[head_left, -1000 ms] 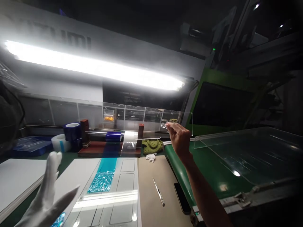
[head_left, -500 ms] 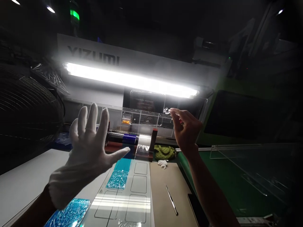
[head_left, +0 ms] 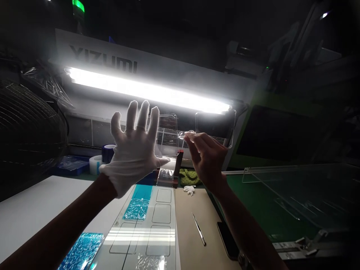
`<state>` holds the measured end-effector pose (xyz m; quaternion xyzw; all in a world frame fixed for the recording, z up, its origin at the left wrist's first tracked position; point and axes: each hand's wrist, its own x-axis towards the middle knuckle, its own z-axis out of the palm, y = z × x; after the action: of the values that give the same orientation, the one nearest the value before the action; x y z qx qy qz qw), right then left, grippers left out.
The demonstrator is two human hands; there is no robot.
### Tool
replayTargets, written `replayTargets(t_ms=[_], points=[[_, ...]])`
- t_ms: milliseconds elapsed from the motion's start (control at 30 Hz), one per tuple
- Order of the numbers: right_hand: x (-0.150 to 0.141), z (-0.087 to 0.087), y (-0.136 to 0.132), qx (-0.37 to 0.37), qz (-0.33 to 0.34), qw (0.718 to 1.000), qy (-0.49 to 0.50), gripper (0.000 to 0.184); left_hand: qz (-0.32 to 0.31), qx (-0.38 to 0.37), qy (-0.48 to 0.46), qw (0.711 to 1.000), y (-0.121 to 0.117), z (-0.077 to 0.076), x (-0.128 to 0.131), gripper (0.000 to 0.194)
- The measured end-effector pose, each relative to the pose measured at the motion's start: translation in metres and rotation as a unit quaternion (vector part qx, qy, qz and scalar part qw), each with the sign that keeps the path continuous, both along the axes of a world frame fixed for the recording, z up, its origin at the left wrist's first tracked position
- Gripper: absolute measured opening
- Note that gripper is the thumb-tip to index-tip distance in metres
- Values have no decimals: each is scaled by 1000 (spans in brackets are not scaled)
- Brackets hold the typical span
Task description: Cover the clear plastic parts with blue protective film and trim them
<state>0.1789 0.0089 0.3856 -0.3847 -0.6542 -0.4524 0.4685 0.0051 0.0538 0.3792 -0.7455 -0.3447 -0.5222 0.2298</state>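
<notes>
the right hand (head_left: 206, 157), bare, is closed in a pinch, its fingertips on a small clear suction cup (head_left: 185, 134) fixed to a thin, rigid clear panel (head_left: 213, 125), probably acrylic, with rounded corners. the panel is held up at the hand, against the glare of a long strip light, and rests on nothing. the left hand (head_left: 133, 150), in a white cotton glove, is open with fingers spread and grips nothing; it is just left of the panel, and whether it touches the edge is hard to tell. so far the panel is lifted off the bench. below the hands lies a clear sheet (head_left: 149, 228) printed with thin black rounded outlines, most of them bare, with a crinkled blue film (head_left: 136, 209) on it. below the right hand, slim steel tweezers (head_left: 199, 234) lie on a tan mat (head_left: 185, 225) beside a dark phone (head_left: 227, 240). further right of that hand, a large clear sheet (head_left: 295, 191) lies over a green surface.
</notes>
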Motion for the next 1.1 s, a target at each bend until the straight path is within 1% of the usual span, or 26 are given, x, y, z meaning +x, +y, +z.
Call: replayTargets(t_ms=[100,200,267,400,500,600,700,833,933,1100], points=[[-2,-3,-1,-10,-7,1000,-27,20,5,-4,-7,1000,3,-4,4,114],[5,-5,-7,-9,-2,999,-41,24,20,-5,-1,1000,9,-10,-4,111],[14,-7,-17,8,2,999,-39,31,33,10,15,999,14,-15,-16,113],[38,-12,-39,31,-4,999,-42,34,78,37,32,996,23,-22,-48,117],[53,-16,-48,19,-27,998,-55,43,97,37,29,994,24,-26,-68,117],[59,-18,-48,-6,-57,996,-65,54,107,25,38,993,21,-28,-81,115],[57,-16,-45,-35,-70,994,-75,64,117,15,52,992,19,-29,-89,113],[47,-9,-42,-93,-78,989,-89,66,120,5,70,990,19,-29,-95,116],[37,-6,-37,-130,-72,981,-123,71,120,-4,97,988,21,-31,-95,117],[22,-12,-20,-186,-49,965,-181,80,127,-26,150,980,21,-37,-90,118]])
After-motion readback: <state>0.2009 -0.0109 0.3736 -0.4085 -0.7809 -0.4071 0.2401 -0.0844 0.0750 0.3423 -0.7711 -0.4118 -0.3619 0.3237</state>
